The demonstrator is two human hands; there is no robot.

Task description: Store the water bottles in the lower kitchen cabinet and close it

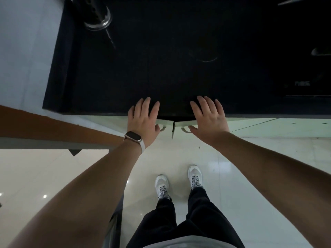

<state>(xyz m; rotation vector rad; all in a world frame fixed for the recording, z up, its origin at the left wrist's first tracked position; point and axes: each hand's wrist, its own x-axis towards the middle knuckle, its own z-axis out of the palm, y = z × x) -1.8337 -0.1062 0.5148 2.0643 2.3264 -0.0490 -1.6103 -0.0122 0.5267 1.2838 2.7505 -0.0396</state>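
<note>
I look straight down at a black countertop (161, 59) with the lower cabinet under its front edge. Two pale green cabinet doors (180, 124) stand slightly ajar, with a dark narrow gap between them. Each door carries a small curved handle (185, 130). My left hand (143, 119), a watch on its wrist, is spread flat with straight fingers over the left door's top edge. My right hand (209, 117) is spread the same way over the right door. Neither hand holds anything. No water bottle is in view.
A round metal fitting (97, 17) sits at the counter's back left. A cooktop (308, 68) lies at the right. A brown ledge (53, 127) runs at the left. My feet in white shoes (179, 181) stand on glossy floor tiles.
</note>
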